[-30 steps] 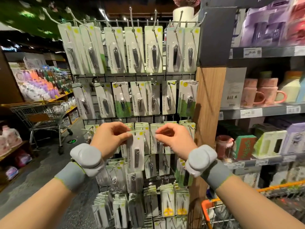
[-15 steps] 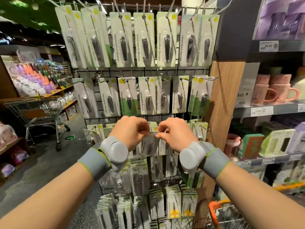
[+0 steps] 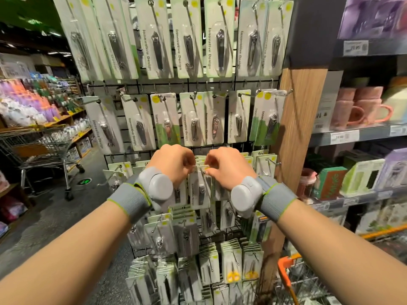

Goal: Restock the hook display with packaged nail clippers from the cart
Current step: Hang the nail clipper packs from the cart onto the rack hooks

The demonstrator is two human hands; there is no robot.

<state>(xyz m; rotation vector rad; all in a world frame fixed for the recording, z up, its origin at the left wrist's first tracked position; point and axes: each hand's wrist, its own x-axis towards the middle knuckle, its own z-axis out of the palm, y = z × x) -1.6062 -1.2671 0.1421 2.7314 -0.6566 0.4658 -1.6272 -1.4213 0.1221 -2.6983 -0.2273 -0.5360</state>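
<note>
**Threading a carded clipper onto its hook**

We have both hands up at the middle of the hook display (image 3: pixel 222 84), on the third row down. Our left hand (image 3: pixel 174 166) and right hand (image 3: pixel 226 166) each pinch a top corner of one packaged nail clipper (image 3: pixel 200 190), left at ten o'clock of the card, right at two o'clock. The hook (image 3: pixel 203 172) shows its rounded tip just in front of the card's upper edge, so we judge the hang hole is at or already over the tip; the hole itself is hidden by our fingers.

The pack should be light, a thin card with a clear blister over a small steel clipper. We expect the card to flex and the plastic to be slick, so the top corners beside the hole are the place to hold it, keeping the hole taut and square to the hook. The cart (image 3: pixel 293 280) sits at five o'clock, orange handle showing.
</note>
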